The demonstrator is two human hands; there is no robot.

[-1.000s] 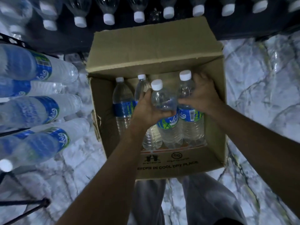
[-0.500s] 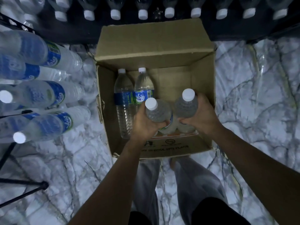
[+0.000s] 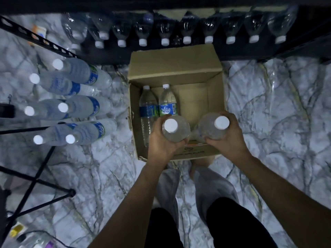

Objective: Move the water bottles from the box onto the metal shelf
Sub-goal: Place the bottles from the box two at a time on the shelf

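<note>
An open cardboard box (image 3: 215, 93) stands on the floor in front of me. My left hand (image 3: 161, 142) grips a clear water bottle (image 3: 176, 130) with a white cap, held upright above the box's near edge. My right hand (image 3: 226, 139) grips a second water bottle (image 3: 212, 127) beside it. Two blue-labelled bottles (image 3: 157, 106) stand inside the box at its far left. The dark metal shelf (image 3: 111, 54) runs across the top, with a row of bottles (image 3: 187, 31) on it.
Several more bottles (image 3: 78, 104) stand on a rack at the left, caps toward me. Thin black stand legs (image 3: 34, 185) cross the lower left. The floor (image 3: 277, 113) is white marble with dark veins. My legs (image 3: 197, 203) stand just behind the box.
Both hands have lifted their bottles up out of the box toward me. My head has risen, so the box looks smaller and more of the shelf row shows.
</note>
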